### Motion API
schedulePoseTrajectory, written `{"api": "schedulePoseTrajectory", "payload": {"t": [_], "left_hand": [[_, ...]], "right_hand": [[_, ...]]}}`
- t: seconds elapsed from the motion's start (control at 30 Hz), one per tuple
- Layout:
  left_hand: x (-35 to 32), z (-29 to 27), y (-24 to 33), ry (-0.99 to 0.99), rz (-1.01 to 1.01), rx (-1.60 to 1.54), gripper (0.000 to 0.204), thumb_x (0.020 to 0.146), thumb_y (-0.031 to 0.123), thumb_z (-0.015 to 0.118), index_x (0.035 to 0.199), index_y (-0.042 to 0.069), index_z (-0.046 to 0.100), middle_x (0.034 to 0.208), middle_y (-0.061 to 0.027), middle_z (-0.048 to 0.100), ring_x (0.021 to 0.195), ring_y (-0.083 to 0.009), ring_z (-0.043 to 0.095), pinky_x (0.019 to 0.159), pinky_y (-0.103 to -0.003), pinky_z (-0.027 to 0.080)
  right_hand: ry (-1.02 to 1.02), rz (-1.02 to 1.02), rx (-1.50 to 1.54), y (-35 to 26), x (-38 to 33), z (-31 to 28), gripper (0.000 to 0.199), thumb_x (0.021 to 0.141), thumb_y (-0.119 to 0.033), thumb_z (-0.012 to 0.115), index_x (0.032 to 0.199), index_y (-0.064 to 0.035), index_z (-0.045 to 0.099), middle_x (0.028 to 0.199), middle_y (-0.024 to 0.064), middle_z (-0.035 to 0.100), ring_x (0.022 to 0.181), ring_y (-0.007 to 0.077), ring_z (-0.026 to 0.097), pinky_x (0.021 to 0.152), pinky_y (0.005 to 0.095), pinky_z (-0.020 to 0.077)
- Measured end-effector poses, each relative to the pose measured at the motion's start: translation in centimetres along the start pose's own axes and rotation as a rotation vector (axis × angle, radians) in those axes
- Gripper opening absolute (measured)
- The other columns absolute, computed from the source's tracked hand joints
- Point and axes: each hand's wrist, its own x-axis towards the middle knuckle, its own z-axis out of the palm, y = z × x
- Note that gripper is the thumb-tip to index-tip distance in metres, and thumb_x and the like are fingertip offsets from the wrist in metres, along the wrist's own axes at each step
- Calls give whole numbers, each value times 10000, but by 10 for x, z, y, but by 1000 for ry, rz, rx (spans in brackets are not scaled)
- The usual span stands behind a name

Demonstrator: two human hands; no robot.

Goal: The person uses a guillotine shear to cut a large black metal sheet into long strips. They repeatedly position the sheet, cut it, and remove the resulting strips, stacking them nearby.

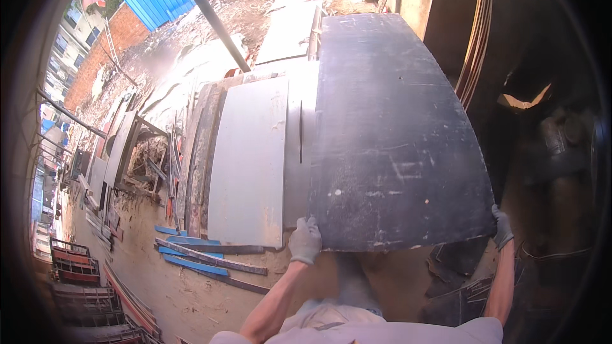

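A large dark grey board (pixel 395 134), scuffed and dotted with pale marks, stretches away in front of me. My left hand (pixel 306 240), in a grey glove, is closed on its near left corner. At the near right corner my right hand (pixel 502 226), gloved too, grips the edge, its fingers partly hidden by the board. Left of the dark board lies a light grey panel (pixel 248 162), with another pale panel (pixel 299 140) partly covered between them. Whether the dark board's far end rests on anything is hidden.
Blue and dark strips (pixel 204 256) lie on the floor left of my left hand. Further left are a wooden crate (pixel 143 153) of debris and stacked metal frames (pixel 76 267). A slanting pole (pixel 210 16) rises beyond the panels. Thin sheets (pixel 478 38) stand upright at right; dark scraps (pixel 449 267) lie below.
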Motion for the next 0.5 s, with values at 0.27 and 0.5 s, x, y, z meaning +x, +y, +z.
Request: {"api": "schedulePoseTrajectory", "payload": {"t": [0.27,0.5], "left_hand": [[-219,30,-174,46,-16,-62,329,996,387,444,1076,84,548,801,-290,657,793,-492,638,690,-573,476],[-387,48,-269,-64,-122,-155,365,991,395,450,1026,52,572,935,-289,650,912,-501,609,756,-561,466]], "right_hand": [[-34,348,39,173,-203,-52,578,891,-513,657,1255,-68,601,1111,104,696,925,293,697,812,494,575],[41,350,-28,284,-316,-146,695,853,-660,601,1329,-155,557,1192,94,670,1010,294,677,868,513,547]]}}
